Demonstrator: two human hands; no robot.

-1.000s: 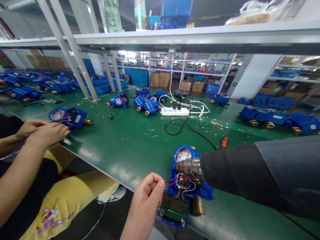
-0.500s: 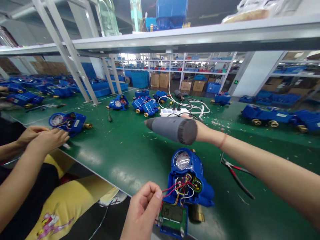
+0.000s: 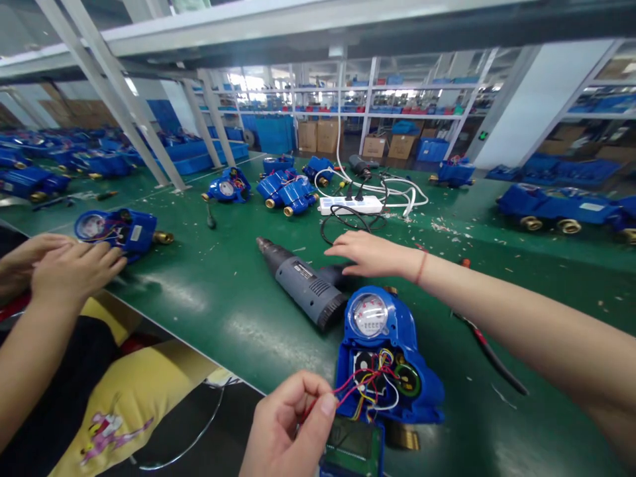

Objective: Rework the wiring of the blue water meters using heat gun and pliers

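Observation:
My left hand (image 3: 295, 421) pinches the ends of red wires (image 3: 350, 386) that come out of an opened blue water meter (image 3: 392, 324). The meter has a round dial, and its inside shows coloured wires and a round green part. A small display board (image 3: 354, 442) hangs at its near side, partly behind my left hand. A grey heat gun (image 3: 303, 285) lies on the green table, its nozzle pointing to the far left. Just beyond its dark handle is my right hand (image 3: 370, 254), fingers stretched out and holding nothing.
Red-and-black pliers (image 3: 489, 351) lie right of the meter, partly under my right forearm. A white power strip (image 3: 350, 205) with tangled cables sits farther back. More blue meters (image 3: 288, 192) stand behind. At left, another person's hands (image 3: 74, 265) work beside a meter (image 3: 119, 232).
The heat gun, held up in my right hand before, now lies on the table, and that hand has let go. My left hand still pinches the red wires. The view has tilted down.

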